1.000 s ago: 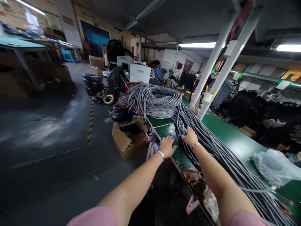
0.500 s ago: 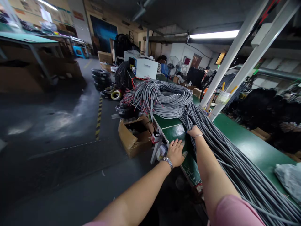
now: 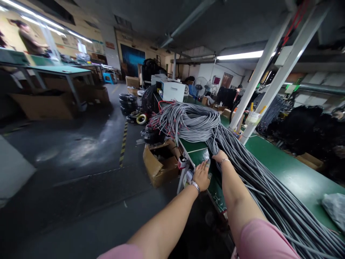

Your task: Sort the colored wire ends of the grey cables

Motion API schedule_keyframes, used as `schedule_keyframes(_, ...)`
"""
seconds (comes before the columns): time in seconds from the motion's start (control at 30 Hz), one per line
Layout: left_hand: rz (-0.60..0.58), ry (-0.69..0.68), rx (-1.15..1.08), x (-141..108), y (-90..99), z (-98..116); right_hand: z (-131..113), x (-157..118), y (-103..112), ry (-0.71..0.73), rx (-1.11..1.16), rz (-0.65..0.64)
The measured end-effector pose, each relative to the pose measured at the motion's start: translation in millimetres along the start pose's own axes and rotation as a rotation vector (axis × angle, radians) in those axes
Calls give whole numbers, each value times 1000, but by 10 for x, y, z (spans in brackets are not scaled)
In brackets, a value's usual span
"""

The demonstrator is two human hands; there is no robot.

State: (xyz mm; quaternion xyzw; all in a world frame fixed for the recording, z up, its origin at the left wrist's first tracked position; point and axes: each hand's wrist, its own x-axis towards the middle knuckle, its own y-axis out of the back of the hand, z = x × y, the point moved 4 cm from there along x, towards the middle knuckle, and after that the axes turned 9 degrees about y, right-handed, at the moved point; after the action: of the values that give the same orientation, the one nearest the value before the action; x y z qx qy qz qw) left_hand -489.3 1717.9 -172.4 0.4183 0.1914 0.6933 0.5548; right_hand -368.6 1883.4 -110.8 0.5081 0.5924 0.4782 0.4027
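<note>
A long bundle of grey cables [image 3: 258, 180] runs along the green table, its far end looped into a thick coil [image 3: 198, 120] with red-tipped wires. At the bundle's left side, my right hand [image 3: 220, 157] is closed on some of the cables; its fingers are partly hidden. My left hand [image 3: 202, 176] is open and holds nothing, with its fingers stretched forward over the green table top [image 3: 198, 156], close to the table's left edge. Coverings show on some of its fingertips.
An open cardboard box [image 3: 161, 165] stands on the floor left of the table. Behind it are stacked black coils [image 3: 128, 104]. White posts [image 3: 253, 79] rise from the table on the right. A plastic bag [image 3: 334, 207] lies at the right edge. A person [image 3: 29, 37] stands far left.
The view has swung left, bringing a person into sight. My left hand has come slightly nearer my right hand; the right stays at the cables.
</note>
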Motion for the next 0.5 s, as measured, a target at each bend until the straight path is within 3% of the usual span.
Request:
schedule_keyframes(0.23, 79, -34, -69, -46, 8, 5, -261, -416, 64, 57, -4, 20)
schedule_keyframes(0.5, 108, -101, -89, -43, -21, -68, -276, -505, -119, 30, 24, 13)
